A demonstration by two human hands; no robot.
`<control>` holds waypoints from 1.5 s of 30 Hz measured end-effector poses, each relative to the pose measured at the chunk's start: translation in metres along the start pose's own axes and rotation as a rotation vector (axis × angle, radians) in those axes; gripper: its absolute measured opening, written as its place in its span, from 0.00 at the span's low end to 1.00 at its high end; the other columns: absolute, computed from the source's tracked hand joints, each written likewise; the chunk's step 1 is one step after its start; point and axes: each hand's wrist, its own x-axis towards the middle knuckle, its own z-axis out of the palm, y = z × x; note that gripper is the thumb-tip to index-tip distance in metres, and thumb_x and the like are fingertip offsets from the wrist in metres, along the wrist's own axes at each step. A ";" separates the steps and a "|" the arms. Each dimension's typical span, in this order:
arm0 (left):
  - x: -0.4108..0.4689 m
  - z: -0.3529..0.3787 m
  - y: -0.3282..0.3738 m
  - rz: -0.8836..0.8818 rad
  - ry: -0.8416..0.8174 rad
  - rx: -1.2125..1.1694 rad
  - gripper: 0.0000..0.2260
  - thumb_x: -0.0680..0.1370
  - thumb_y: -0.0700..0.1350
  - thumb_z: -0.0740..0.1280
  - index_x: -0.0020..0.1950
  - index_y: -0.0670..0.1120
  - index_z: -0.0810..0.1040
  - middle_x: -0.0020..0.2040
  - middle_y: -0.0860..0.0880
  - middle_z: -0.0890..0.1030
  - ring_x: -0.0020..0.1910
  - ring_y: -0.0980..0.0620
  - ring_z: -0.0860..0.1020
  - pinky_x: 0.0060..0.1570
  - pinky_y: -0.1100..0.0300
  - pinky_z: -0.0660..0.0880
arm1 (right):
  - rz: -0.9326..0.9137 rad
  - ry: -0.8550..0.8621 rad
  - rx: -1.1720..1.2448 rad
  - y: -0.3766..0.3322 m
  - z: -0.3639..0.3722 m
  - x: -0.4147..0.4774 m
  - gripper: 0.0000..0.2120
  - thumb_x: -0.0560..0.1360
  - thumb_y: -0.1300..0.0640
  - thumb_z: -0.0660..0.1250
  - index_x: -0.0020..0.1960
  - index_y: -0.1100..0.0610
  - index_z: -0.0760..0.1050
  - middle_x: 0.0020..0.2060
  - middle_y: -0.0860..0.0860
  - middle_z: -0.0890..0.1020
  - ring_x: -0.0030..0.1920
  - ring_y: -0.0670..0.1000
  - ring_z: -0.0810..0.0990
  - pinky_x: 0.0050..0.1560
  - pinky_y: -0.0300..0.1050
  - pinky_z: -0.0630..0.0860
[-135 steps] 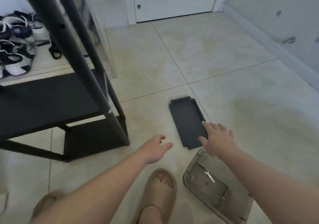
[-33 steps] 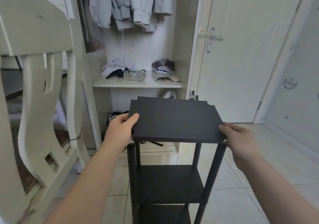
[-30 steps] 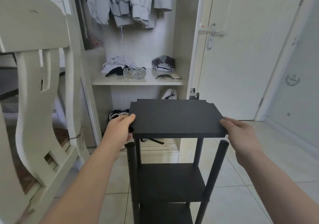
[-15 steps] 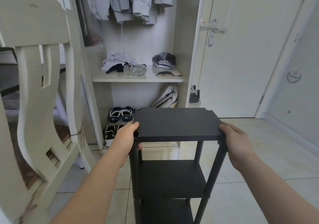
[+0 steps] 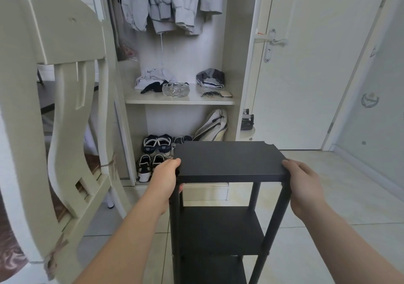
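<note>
Our left hand (image 5: 165, 175) grips the left end of the black top board (image 5: 229, 161) with fingers curled over its edge, and our right hand (image 5: 304, 185) clasps the right end the same way. The board lies level at the top of the black rack's upright posts (image 5: 277, 213), above the middle shelf (image 5: 220, 229). The rack stands on the tiled floor (image 5: 349, 196) before the open wardrobe (image 5: 231, 43), with a pale wooden chair (image 5: 65, 32) close on our left.
</note>
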 end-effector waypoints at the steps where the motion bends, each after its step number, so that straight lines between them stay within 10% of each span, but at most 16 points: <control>1: -0.002 -0.001 0.001 -0.003 0.006 -0.011 0.12 0.83 0.51 0.60 0.49 0.45 0.79 0.32 0.49 0.77 0.27 0.53 0.73 0.29 0.60 0.71 | 0.000 0.000 0.003 0.000 0.000 -0.002 0.05 0.80 0.57 0.67 0.52 0.57 0.80 0.44 0.49 0.81 0.42 0.49 0.77 0.47 0.45 0.73; 26: -0.010 -0.005 0.001 -0.097 0.021 -0.149 0.07 0.78 0.48 0.68 0.53 0.47 0.79 0.48 0.45 0.83 0.46 0.46 0.80 0.45 0.52 0.79 | 0.100 -0.025 0.049 -0.002 -0.017 -0.002 0.05 0.78 0.57 0.65 0.49 0.59 0.75 0.40 0.54 0.77 0.40 0.56 0.74 0.48 0.56 0.75; 45: -0.005 -0.002 -0.004 -0.144 0.090 -0.094 0.08 0.80 0.51 0.68 0.49 0.46 0.78 0.38 0.46 0.79 0.35 0.49 0.75 0.41 0.54 0.73 | 0.077 -0.015 -0.175 -0.003 -0.015 -0.003 0.06 0.79 0.54 0.67 0.47 0.57 0.76 0.45 0.55 0.78 0.47 0.58 0.75 0.61 0.62 0.76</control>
